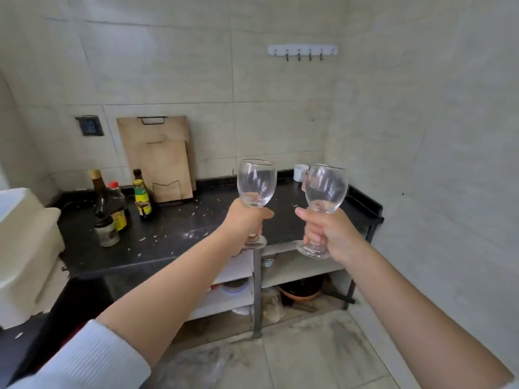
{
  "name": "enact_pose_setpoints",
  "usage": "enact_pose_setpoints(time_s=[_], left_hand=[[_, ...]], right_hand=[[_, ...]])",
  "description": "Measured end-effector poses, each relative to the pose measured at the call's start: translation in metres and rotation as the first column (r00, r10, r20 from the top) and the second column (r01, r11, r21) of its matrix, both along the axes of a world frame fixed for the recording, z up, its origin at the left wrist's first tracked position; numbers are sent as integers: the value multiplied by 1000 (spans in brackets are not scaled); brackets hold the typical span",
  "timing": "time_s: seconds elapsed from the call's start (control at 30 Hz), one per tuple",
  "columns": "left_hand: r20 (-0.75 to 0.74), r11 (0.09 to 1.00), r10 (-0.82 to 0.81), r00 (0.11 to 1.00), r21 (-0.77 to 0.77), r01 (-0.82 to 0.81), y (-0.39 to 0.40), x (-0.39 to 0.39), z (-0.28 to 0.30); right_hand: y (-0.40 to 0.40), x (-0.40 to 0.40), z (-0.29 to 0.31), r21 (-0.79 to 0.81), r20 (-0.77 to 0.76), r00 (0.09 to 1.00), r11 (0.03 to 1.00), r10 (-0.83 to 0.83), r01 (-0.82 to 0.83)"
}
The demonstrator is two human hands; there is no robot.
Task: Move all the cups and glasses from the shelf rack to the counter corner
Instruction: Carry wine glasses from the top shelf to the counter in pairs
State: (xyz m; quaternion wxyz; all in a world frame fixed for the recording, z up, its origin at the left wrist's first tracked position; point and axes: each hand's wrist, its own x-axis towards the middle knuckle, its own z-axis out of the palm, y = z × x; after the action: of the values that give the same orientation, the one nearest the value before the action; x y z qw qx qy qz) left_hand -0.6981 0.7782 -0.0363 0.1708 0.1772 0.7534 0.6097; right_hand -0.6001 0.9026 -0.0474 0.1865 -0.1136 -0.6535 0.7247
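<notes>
My left hand [247,220] grips the stem of a clear wine glass [256,182], held upright above the black counter [174,231]. My right hand [328,231] grips the stem of a second clear wine glass [325,189], also upright, near the counter's right end. Behind the right glass, in the far right corner of the counter, stands a white cup [300,172] with another cup partly hidden beside it. Below the counter, a shelf rack [295,266] holds bowls and a small container.
Sauce bottles [109,209] and a green-labelled bottle [142,197] stand at the counter's left. Two wooden cutting boards [160,158] lean on the back wall. A white appliance [25,248] sits at far left. A hook rail [302,50] hangs on the wall. Crumbs dot the counter.
</notes>
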Motion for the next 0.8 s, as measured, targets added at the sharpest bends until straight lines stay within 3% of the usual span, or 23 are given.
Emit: enact_pose_setpoints(time_s=[0.17,0.37,0.53,0.67,0.8], left_hand=[[17,988,-151,988,20,151,72,-74,0],[-11,956,-230,973,185,229,154,-144,-17],[-63,934,-193,979,296,203,225,-212,-28],[23,894,-157,987,428,132,279,-267,-21],[37,941,-74,997,334,58,321,-323,-25]], right_hand=[[67,-60,-1,-7,3,996,996,-87,87],[155,-125,-14,-72,-74,979,980,-190,184],[236,-183,-17,-44,-152,972,983,-182,177],[309,-234,-12,-82,-145,967,976,-210,200],[364,-286,-15,-63,-96,976,979,-197,192]])
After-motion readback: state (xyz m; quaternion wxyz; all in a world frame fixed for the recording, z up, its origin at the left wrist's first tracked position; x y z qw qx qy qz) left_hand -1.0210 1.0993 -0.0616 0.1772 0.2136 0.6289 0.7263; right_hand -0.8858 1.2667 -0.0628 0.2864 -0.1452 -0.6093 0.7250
